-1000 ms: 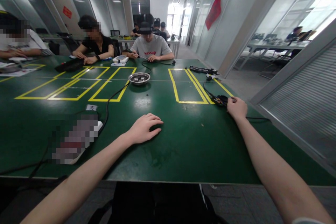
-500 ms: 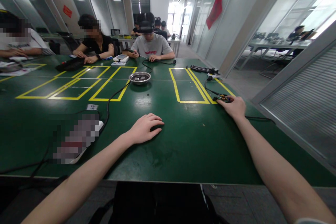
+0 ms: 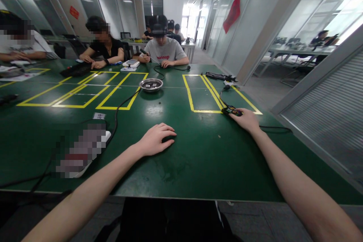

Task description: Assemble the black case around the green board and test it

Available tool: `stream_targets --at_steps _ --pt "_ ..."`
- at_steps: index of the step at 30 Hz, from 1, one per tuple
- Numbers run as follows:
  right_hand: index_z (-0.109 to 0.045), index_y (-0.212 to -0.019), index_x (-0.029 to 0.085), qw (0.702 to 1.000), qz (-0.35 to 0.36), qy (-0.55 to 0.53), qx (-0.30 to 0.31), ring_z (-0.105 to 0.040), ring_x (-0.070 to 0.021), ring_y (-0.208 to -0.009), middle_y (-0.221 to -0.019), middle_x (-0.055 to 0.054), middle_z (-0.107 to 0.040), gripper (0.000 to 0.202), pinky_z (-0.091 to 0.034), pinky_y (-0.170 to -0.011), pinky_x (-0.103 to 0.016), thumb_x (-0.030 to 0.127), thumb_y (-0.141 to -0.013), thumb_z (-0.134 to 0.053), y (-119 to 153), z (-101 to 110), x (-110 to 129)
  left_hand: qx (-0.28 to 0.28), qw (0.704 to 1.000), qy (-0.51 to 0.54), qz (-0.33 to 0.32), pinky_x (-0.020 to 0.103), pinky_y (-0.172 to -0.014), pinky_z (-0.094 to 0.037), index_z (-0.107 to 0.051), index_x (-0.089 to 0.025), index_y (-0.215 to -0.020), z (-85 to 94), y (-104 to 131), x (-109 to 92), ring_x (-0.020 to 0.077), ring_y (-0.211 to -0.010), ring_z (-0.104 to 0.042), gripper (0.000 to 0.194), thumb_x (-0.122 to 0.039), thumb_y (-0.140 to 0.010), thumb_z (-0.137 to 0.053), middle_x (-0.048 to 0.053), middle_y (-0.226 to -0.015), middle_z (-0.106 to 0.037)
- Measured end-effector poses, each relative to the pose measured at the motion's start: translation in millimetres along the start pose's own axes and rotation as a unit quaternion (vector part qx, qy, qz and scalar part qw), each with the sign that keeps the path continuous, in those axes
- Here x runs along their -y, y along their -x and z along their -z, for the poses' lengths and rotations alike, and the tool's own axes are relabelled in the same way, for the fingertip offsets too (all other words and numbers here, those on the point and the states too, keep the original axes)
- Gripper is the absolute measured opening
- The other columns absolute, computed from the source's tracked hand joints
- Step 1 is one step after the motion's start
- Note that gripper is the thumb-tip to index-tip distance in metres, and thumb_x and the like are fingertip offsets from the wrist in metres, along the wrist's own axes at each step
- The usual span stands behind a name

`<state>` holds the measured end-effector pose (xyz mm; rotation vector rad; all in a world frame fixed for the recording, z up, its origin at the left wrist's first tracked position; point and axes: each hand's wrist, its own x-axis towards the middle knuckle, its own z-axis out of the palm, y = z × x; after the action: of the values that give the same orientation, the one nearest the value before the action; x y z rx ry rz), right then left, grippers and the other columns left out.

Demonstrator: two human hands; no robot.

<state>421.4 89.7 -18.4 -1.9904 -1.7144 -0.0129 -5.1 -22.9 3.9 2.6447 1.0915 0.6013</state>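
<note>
My right hand (image 3: 246, 119) grips a small dark device (image 3: 231, 111) with coloured parts, at the near end of a yellow tape outline (image 3: 208, 112) on the right. A black cable runs from the device toward the back. My left hand (image 3: 159, 138) rests on the green table (image 3: 193, 159) with its fingers apart and holds nothing. Beyond it stands a round metal bowl (image 3: 151, 85) with small metal pieces inside.
A white power strip (image 3: 104, 140), partly pixelated, lies at the left with black cables. A folded black tripod (image 3: 219, 76) lies at the back right. Several people sit across the table, one in a grey shirt (image 3: 166, 51) holding a tool.
My right hand has moved left and slightly nearer with the dark device. My left hand has stayed in place. The person in grey has raised the tool a little.
</note>
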Motion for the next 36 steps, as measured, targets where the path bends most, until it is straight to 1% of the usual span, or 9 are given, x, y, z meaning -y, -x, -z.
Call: stream_targets --at_steps 4,8,10,12,15,19,24,27,36 --pt "-0.077 -0.104 0.016 0.975 0.167 -0.094 0.110 -0.071 -0.0277 -0.095 -0.105 -0.012 -0.077 0.031 -0.054 -0.084 -0.036 0.036 -0.081 -0.073 30.7 -1.0 59.3 -0.009 1.000 0.014 -0.006 0.042 -0.101 -0.053 -0.072 -0.023 -0.118 -0.2 -0.9 3.3 0.0243 -0.114 -0.065 0.024 -0.029 -0.099 -0.059 0.007 -0.121 -0.073" --pt "-0.077 -0.104 0.017 0.870 0.394 -0.210 0.207 -0.070 -0.0218 -0.086 -0.096 -0.008 -0.073 0.027 -0.055 -0.081 -0.033 0.034 -0.085 -0.074 77.8 -3.7 121.0 -0.053 0.998 -0.002 -0.019 0.043 -0.102 -0.052 -0.066 -0.021 -0.130 -3.2 -0.4 -1.6 0.0263 -0.118 -0.064 0.037 -0.037 -0.098 -0.062 0.011 -0.131 -0.069" --pt "-0.076 -0.107 0.018 0.826 0.452 -0.245 0.232 -0.070 -0.0204 -0.086 -0.097 -0.007 -0.071 0.026 -0.055 -0.079 -0.031 0.034 -0.087 -0.073 99.1 -3.5 141.3 -0.067 0.997 -0.018 -0.036 0.044 -0.102 -0.051 -0.067 -0.020 -0.127 -5.0 -0.4 -9.1 0.0278 -0.117 -0.063 0.040 -0.044 -0.095 -0.065 0.013 -0.130 -0.068" --pt "-0.076 -0.105 0.019 0.805 0.480 -0.254 0.240 -0.069 -0.0200 -0.084 -0.098 -0.007 -0.069 0.023 -0.055 -0.078 -0.031 0.035 -0.089 -0.072 113.0 -3.2 151.5 -0.046 0.997 -0.017 -0.053 0.042 -0.095 -0.053 -0.071 -0.020 -0.111 -6.3 -1.1 -16.7 0.0258 -0.105 -0.065 0.033 -0.047 -0.094 -0.065 0.010 -0.110 -0.072" --pt "-0.074 -0.108 0.019 0.803 0.477 -0.272 0.230 -0.069 -0.0212 -0.088 -0.102 -0.009 -0.069 0.026 -0.057 -0.081 -0.033 0.039 -0.091 -0.071 118.5 -4.6 152.6 -0.029 0.998 -0.014 -0.046 0.041 -0.090 -0.053 -0.071 -0.019 -0.102 -6.4 -2.6 -22.1 0.0251 -0.098 -0.064 0.029 -0.046 -0.093 -0.066 0.008 -0.097 -0.072" --pt "-0.073 -0.112 0.022 0.825 0.442 -0.303 0.182 -0.070 -0.0230 -0.097 -0.108 -0.010 -0.070 0.024 -0.058 -0.088 -0.037 0.037 -0.094 -0.068 111.4 -7.2 146.7 -0.028 0.999 0.004 -0.028 0.043 -0.096 -0.052 -0.071 -0.021 -0.114 -5.7 -3.2 -16.6 0.0271 -0.109 -0.064 0.035 -0.046 -0.090 -0.071 0.009 -0.112 -0.072" --pt "-0.071 -0.108 0.020 0.840 0.413 -0.295 0.195 -0.059 -0.0142 -0.066 -0.104 -0.008 -0.067 0.023 -0.051 -0.061 -0.029 0.036 -0.093 -0.064 101.2 -2.3 140.2 -0.019 0.999 0.014 -0.022 0.048 -0.104 -0.050 -0.069 -0.022 -0.126 -8.6 -2.4 -8.2 0.0304 -0.119 -0.061 0.045 -0.045 -0.088 -0.072 0.012 -0.123 -0.069" --pt "-0.069 -0.106 0.021 0.840 0.428 -0.262 0.209 -0.054 -0.0129 -0.063 -0.097 -0.005 -0.066 0.024 -0.046 -0.059 -0.027 0.038 -0.089 -0.068 94.2 2.7 133.6 -0.018 0.999 0.020 -0.020 0.049 -0.108 -0.049 -0.068 -0.021 -0.128 -9.9 -2.3 -7.1 0.0310 -0.124 -0.060 0.046 -0.044 -0.088 -0.073 0.012 -0.127 -0.068" --pt "-0.052 -0.071 0.021 0.861 0.453 -0.153 0.171 -0.051 -0.0136 -0.059 -0.068 0.001 -0.058 0.036 -0.031 -0.058 -0.026 0.048 -0.092 -0.064 88.4 -8.2 123.0 -0.014 0.999 0.030 -0.007 0.050 -0.110 -0.048 -0.066 -0.023 -0.133 -8.7 -3.2 -6.2 0.0315 -0.129 -0.057 0.050 -0.040 -0.087 -0.074 0.012 -0.134 -0.065"
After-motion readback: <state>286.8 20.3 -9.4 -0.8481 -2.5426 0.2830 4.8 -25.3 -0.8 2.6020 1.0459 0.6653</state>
